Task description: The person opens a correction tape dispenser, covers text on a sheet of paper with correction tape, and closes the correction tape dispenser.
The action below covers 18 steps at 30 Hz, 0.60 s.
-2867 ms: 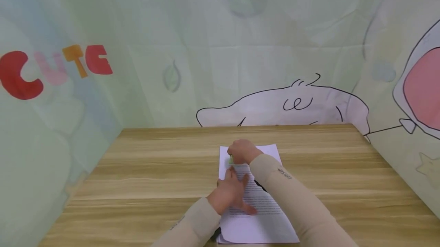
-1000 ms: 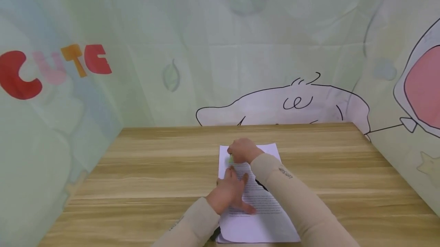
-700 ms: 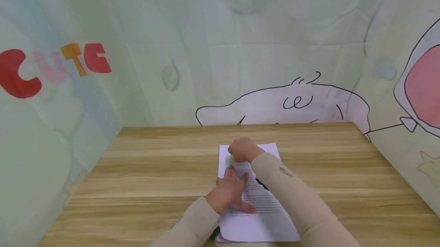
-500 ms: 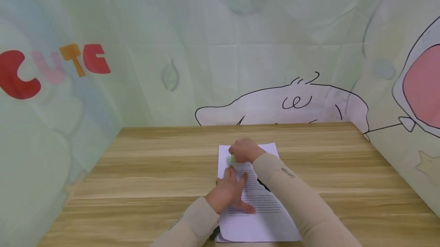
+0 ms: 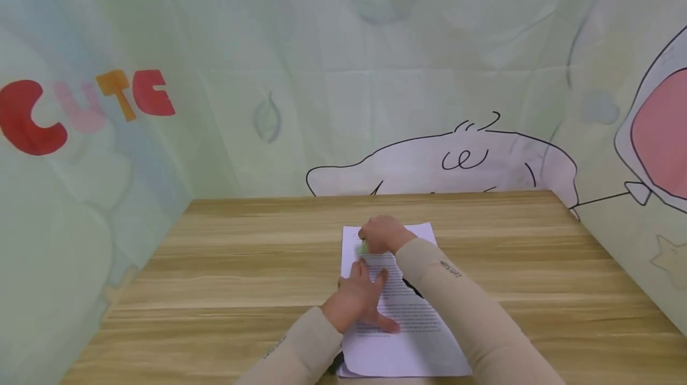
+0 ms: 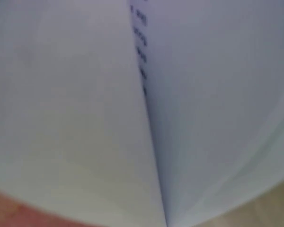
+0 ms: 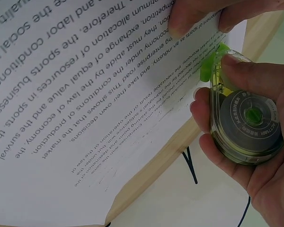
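Observation:
A printed sheet [image 5: 408, 349] lies on the wooden table, with more paper beneath its near edge. My left hand [image 5: 362, 298] rests on its left side, fingers and thumb spread over the text. Close beyond the left fingertips, my right hand [image 5: 382, 235] grips a correction tape dispenser [image 7: 248, 120], clear-bodied with a dark reel and green hub. The dispenser's green tip [image 7: 208, 66] is at the top printed lines; whether it presses the paper is hard to tell. Broken, rough marks run along the outer text lines in the right wrist view. The left wrist view holds mostly blurred paper [image 6: 75, 118].
The wooden table [image 5: 241, 266] extends on both sides of the paper. A printed cloth backdrop [image 5: 322, 105] with cartoon drawings surrounds its back and sides. Beige sleeves [image 5: 467, 313] cover both forearms, and a dark strap shows beneath each.
My right hand has shifted slightly to the right with the correction tape dispenser, along the top of the text. The left hand stays in place on the sheet.

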{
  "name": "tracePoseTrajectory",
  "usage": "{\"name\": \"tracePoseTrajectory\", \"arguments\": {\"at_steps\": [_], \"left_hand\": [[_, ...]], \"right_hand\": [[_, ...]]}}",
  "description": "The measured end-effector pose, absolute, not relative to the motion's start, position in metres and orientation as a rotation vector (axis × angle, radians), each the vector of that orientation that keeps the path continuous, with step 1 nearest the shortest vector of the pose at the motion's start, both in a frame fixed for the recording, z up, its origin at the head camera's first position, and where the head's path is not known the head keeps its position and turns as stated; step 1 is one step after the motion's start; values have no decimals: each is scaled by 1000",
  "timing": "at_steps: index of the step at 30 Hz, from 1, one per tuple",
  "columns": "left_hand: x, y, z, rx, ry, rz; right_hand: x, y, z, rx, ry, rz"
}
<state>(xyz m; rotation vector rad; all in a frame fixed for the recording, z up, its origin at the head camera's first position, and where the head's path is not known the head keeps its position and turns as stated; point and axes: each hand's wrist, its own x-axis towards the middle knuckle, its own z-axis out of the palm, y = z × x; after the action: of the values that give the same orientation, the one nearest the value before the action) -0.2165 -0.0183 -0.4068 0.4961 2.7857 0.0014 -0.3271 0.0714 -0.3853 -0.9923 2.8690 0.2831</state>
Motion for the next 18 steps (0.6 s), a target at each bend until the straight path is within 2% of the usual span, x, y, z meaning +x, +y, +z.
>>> {"name": "tracePoseTrajectory", "arguments": {"at_steps": [18], "left_hand": [[-218,-18,-408,481,2772,-11]], "right_hand": [[-330,77,-387,-1020,2890,288]]}}
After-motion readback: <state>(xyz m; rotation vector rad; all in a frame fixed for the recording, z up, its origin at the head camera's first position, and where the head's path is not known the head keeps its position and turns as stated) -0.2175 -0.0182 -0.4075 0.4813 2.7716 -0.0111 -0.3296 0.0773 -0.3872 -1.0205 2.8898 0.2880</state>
